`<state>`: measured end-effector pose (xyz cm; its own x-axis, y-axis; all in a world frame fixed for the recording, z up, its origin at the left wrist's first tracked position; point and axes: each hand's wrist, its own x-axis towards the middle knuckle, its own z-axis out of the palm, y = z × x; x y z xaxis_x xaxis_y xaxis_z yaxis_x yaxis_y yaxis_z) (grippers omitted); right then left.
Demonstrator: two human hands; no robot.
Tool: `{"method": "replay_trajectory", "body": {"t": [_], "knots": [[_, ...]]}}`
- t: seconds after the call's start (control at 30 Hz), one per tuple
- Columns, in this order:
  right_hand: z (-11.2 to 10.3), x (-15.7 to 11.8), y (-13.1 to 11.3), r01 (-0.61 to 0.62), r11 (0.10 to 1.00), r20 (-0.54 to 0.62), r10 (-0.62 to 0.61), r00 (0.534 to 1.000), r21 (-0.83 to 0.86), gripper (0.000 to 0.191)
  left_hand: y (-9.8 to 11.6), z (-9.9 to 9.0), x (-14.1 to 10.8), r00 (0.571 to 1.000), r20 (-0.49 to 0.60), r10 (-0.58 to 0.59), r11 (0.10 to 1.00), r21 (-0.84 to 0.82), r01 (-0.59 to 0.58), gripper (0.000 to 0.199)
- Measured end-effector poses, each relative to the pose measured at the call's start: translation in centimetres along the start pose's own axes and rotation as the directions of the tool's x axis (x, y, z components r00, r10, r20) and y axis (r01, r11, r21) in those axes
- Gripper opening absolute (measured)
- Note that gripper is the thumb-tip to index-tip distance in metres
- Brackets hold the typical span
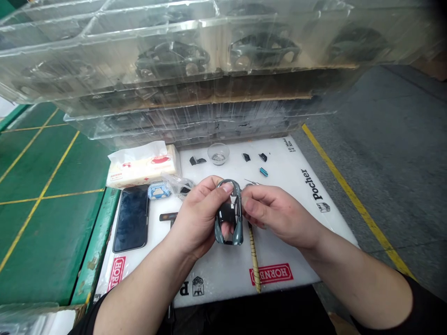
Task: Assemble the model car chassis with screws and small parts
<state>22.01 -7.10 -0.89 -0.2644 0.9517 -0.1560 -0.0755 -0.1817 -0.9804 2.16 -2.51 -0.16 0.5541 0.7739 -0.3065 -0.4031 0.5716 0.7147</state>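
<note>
Your left hand is clamping the grey car shell above the white tabletop, its long axis pointing away from you; your right hand is meeting its right side, whether gripping I cannot tell

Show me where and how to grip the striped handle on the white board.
Probably pinch the striped handle by its lower half, coming from the near side: it is slim and lies uncovered there, ending by the near edge of the white board, while the right hand overlaps its upper end.
</note>
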Motion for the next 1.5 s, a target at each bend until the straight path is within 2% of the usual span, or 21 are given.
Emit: {"method": "replay_trajectory", "body": {"t": [0.3,0.5,0.6,0.67,0.73,0.8,0.87,0.93,1.0,1.1,1.17,1.3,1.5], "knots": [[0.3,0.0,-0.4,-0.01,0.997,0.0,0.01,1.0,0.076,0.051,0.0,-0.2,-0.2,0.998,0.062,0.002,0.999,0.034,-0.004,0.038],[-0.3,0.2,0.2,0.144,0.989,-0.099,-0.139,0.985,0.041,0.04,0.2,0.1,-0.7,0.995,0.096,-0.004,0.96,0.277,-0.023,0.043],[-0.7,0.0,0.7,0.193,0.981,-0.166,-0.19,0.968,0.007,0.033,0.3,0.0,-0.5,0.996,0.079,0.042,0.95,0.306,-0.064,0.042],[-0.9,-0.1,0.8,0.247,0.967,-0.224,-0.253,0.941,-0.058,0.029,0.3,-0.3,-0.3,0.993,0.082,0.09,0.941,0.319,-0.112,0.04],[-0.9,-0.2,0.6,0.339,0.92,-0.269,-0.384,0.883,-0.199,0.025,0.3,-0.7,0.0,0.984,0.074,0.162,0.918,0.354,-0.178,0.037],[-0.9,-0.2,0.3,0.454,0.797,-0.237,-0.568,0.788,-0.398,0.02,0.4,-1.0,0.1,0.97,0.062,0.236,0.885,0.399,-0.241,0.033],[-0.8,-0.4,0.0,0.549,0.62,-0.131,-0.721,0.681,-0.56,0.012,0.4,-1.3,0.1,0.951,0.066,0.301,0.856,0.42,-0.3,0.029],[-0.9,-0.5,-0.2,0.602,0.473,-0.031,-0.802,0.597,-0.643,0.005,0.4,-1.4,0.1,0.925,0.096,0.367,0.83,0.414,-0.373,0.027],[-1.0,-0.7,-0.2,0.619,0.381,0.023,-0.839,0.543,-0.687,0.002,0.4,-1.5,0.1,0.883,0.132,0.451,0.791,0.399,-0.463,0.026],[-1.1,-0.9,-0.1,0.615,0.307,0.066,-0.86,0.507,-0.726,0.003,0.4,-1.7,0.1,0.831,0.174,0.528,0.736,0.393,-0.551,0.027],[-1.2,-0.9,-0.1,0.611,0.284,0.08,-0.863,0.498,-0.739,0.004,0.3,-1.8,0.1,0.825,0.186,0.533,0.729,0.394,-0.56,0.028],[-1.2,-0.8,0.0,0.598,0.267,0.078,-0.87,0.487,-0.756,0.004,0.2,-1.9,0.0,0.851,0.159,0.501,0.765,0.378,-0.521,0.027],[-1.1,-0.7,0.1,0.578,0.28,0.059,-0.866,0.497,-0.766,0.005,0.3,-1.7,-0.1,0.899,0.098,0.426,0.828,0.359,-0.431,0.029]]}}
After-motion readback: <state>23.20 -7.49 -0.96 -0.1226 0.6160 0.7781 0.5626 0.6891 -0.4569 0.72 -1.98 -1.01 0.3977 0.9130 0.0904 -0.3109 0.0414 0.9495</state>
